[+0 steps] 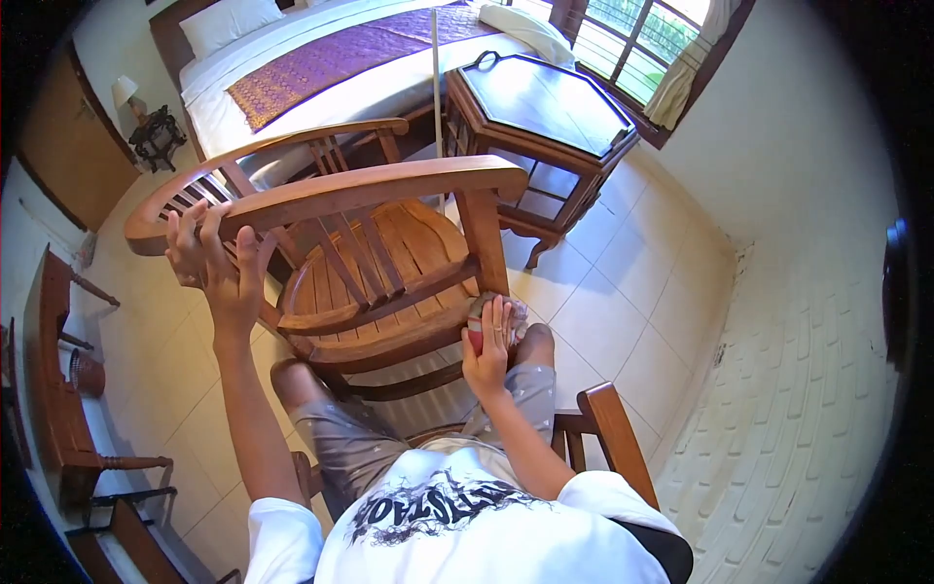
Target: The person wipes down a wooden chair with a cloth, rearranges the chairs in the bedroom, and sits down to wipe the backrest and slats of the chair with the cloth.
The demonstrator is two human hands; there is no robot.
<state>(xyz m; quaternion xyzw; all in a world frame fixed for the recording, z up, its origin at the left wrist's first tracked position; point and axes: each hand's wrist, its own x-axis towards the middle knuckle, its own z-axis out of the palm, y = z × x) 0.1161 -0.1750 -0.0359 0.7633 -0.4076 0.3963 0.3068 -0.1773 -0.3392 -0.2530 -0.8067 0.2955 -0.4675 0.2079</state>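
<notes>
A wooden armchair (389, 243) with a slatted seat and curved rails stands tilted before my knees. My left hand (219, 255) is on its upper curved rail at the left, fingers bent over the wood and thumb raised on the near side. Lower down, my right hand (488, 352) presses a crumpled cloth (517, 313), partly red and grey, against the side of the chair near the foot of the front post. The fingers of that hand lie fairly straight over the cloth and hide part of it.
Beyond the chair are a hexagonal glass-topped table (550, 102) and a bed (341, 73) with a purple runner. A wooden desk (60, 389) and a small bin (88, 373) are at the left. A wooden armrest (619, 443) is beside my right elbow; a white wall (798, 389) runs along the right.
</notes>
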